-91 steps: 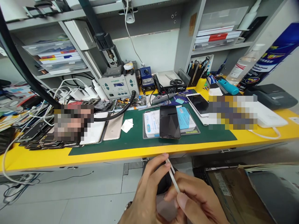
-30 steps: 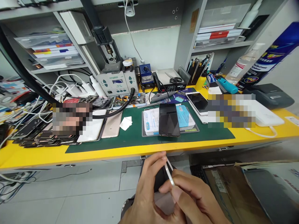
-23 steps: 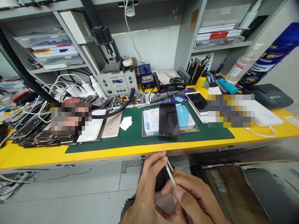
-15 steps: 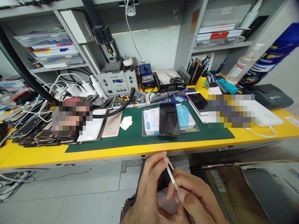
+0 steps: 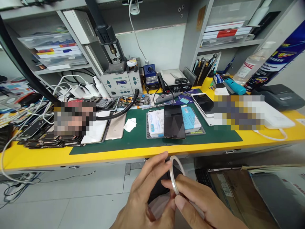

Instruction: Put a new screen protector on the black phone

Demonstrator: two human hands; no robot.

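Observation:
A thin whitish ring (image 5: pixel 173 178), like a narrow roll of tape or a bangle, is held up in front of the bench edge, seen nearly edge-on. My right hand (image 5: pixel 202 197) pinches its lower part, with the index finger through the ring and the thumb close below. On the other side, my left hand (image 5: pixel 145 187) has its fingers stretched out and apart. One left fingertip touches the ring's upper left rim, and the left thumb lies near the right thumb. Beyond the hands, a dark phone (image 5: pixel 174 121) rests on white and blue cards or boxes (image 5: pixel 156 122).
A green mat (image 5: pixel 135 140) covers part of the yellow bench (image 5: pixel 114 150). Stacked phones (image 5: pixel 43 136) and cables are at left. At the back stand a grey soldering station (image 5: pixel 120 83) and scissors (image 5: pixel 178 79) on a small box. Cardboard (image 5: pixel 228 190) lies low at right.
The ring has turned, so its round opening shows more now. My left fingers have spread and drawn slightly left. The right hand keeps its pinch.

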